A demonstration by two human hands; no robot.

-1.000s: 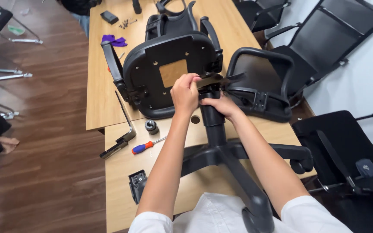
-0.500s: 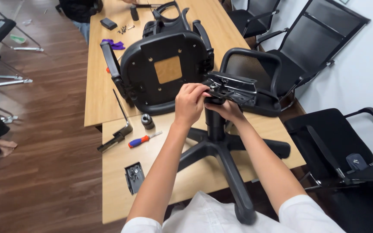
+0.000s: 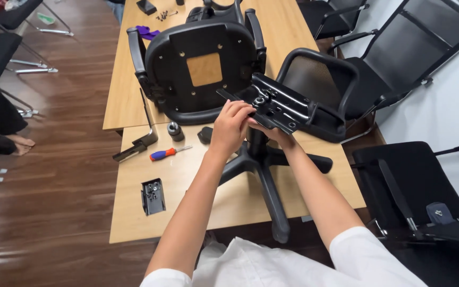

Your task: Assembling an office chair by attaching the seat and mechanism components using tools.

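— While I look down past my white sleeves, the nearest thing is the five-arm chair base [image 3: 264,175] lying on the light wooden table [image 3: 224,212], its column rising under my hands.

— What do the hands have?

— Both are on the black metal tilt plate [image 3: 277,103], which sits on top of that column, tilted, above the table's middle. My left hand [image 3: 229,127] is curled over the plate's near-left edge, fingers closed round it. My right hand [image 3: 274,133] is under the plate's near side, mostly hidden; it seems to cup the underside, but how far it is closed I cannot tell.

— Pose?

— Both forearms run forward and inward, wrists nearly meeting at the column, left wrist bent down over the plate.

— What worries you?

— I judge the plate could slide off or cock sideways, since it sits tilted and only my hands steady it. Fingers under the metal could get pinched if it drops onto the column. The base might also roll on the smooth tabletop if I lean.

— And around it?

— Left of the base lie a small black parts tray [image 3: 153,196] and a red-and-blue screwdriver [image 3: 167,153], clear of my arms. Beyond the plate, the upturned black seat [image 3: 200,69] rests on the table, close behind my knuckles. A sudden slip could knock the plate against it.
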